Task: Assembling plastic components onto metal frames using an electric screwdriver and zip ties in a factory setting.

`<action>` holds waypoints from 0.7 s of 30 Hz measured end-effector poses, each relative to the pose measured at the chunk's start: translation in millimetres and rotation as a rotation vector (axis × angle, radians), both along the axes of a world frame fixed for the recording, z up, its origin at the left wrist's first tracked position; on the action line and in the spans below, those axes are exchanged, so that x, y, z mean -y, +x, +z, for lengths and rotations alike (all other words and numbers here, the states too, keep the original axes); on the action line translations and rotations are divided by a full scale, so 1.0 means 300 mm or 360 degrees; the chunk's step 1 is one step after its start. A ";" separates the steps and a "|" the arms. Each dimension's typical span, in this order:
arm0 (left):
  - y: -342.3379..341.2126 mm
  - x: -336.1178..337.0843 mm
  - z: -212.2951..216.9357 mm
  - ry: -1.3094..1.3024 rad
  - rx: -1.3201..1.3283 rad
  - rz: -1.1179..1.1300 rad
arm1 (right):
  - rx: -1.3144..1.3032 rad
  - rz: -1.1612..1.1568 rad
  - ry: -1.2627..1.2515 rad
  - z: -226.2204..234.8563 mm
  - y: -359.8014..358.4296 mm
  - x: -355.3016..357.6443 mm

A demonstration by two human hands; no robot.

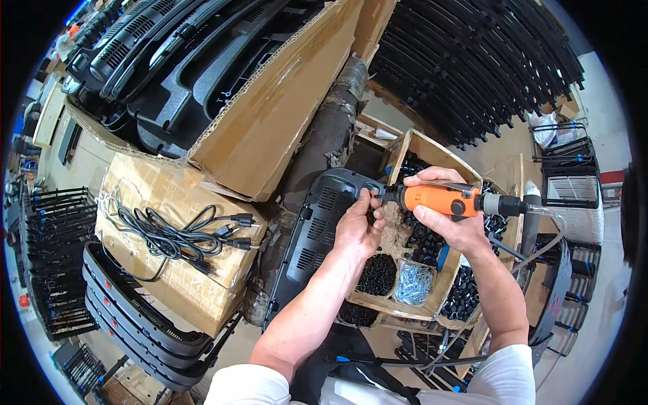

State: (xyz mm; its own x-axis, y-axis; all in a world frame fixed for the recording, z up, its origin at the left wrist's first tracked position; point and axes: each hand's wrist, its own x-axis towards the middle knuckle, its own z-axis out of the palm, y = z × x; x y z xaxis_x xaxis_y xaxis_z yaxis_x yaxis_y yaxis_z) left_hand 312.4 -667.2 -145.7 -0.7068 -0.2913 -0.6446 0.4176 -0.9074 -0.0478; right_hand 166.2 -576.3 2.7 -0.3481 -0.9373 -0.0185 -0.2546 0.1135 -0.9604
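Note:
My right hand (449, 214) is wrapped around an orange power screwdriver (432, 197), held level with its nose pointing left. A hose runs from the tool's rear end. The nose meets the upper right corner of a black vented plastic cover (317, 226), which stands tilted in front of me. Beside that corner, my left hand (361, 224) is closed, thumb and fingers pinched close to the screwdriver's tip. What the fingers pinch is too small and covered to make out. The bit itself is hidden.
A wooden parts bin (432, 307) holds black knobs, small black screws (376, 275) and silver screws (413, 282). Left of the cover, coiled black power cords (179, 233) lie on a cardboard box (128, 192). A large carton (270, 101) of black plastic shells stands behind; black frames (472, 61) stack at far right.

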 end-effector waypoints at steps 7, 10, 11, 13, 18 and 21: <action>-0.001 0.024 0.006 0.0077 -0.0090 -0.0061 | 0.0007 0.0003 0.0017 0.001 0.010 0.031; -0.004 0.024 0.026 0.0003 -0.0143 0.0058 | 0.0015 -0.0051 0.0070 0.011 0.021 0.072; -0.002 0.023 0.044 0.0005 -0.0146 0.0063 | 0.0011 -0.0045 0.0073 0.005 0.025 0.088; 0.007 0.013 0.088 -0.0123 0.0089 0.0004 | 0.0015 -0.0105 0.0009 -0.010 0.032 0.126; 0.093 -0.031 0.076 -0.0281 -0.0066 -0.0182 | 0.0010 -0.0065 0.0052 -0.062 0.026 0.226; 0.135 -0.042 0.066 -0.0399 -0.0229 -0.0249 | 0.0005 0.0007 0.0103 -0.083 0.023 0.256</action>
State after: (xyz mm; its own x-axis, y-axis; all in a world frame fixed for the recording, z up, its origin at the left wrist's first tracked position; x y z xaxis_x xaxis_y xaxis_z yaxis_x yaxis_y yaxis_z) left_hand 352.9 -654.7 -125.9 -0.8343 -0.3091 -0.4565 0.2774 -0.9509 0.1369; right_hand 173.0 -653.1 -22.2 -0.3436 -0.9357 -0.0801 -0.2520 0.1741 -0.9519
